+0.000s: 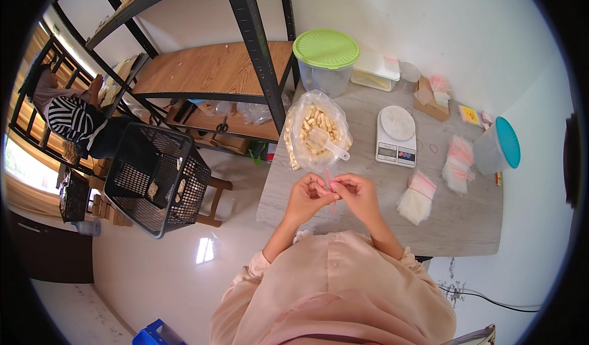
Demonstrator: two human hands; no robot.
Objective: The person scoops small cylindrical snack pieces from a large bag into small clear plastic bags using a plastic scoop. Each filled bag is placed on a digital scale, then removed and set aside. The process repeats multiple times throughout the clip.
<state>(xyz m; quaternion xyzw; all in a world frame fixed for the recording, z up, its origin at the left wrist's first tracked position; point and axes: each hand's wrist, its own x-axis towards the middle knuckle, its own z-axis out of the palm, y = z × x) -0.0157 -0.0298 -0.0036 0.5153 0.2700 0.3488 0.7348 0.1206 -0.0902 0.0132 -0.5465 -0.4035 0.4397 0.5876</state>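
Close together over the table's near left part, my left hand (307, 198) and my right hand (356, 195) pinch a small clear plastic bag with a pink strip (327, 175) between their fingertips. Just beyond them, a large clear bag of pale capsule-shaped pieces (322, 119) stands open with a white plastic scoop (327, 143) lying in it. A white kitchen scale (396, 135) sits further to the right. Bundles of small clear bags with pink edges (417, 197) (459, 163) lie to the right of my right hand.
A lime-lidded tub (326, 60), a white-lidded box (376, 71), a cardboard box (430, 101) and a teal-lidded tub (497, 145) stand on the table (460, 225). Left are a metal-framed shelf (207, 71) and a black plastic crate (158, 179) on a wooden stool. Another person (76, 115) is further left.
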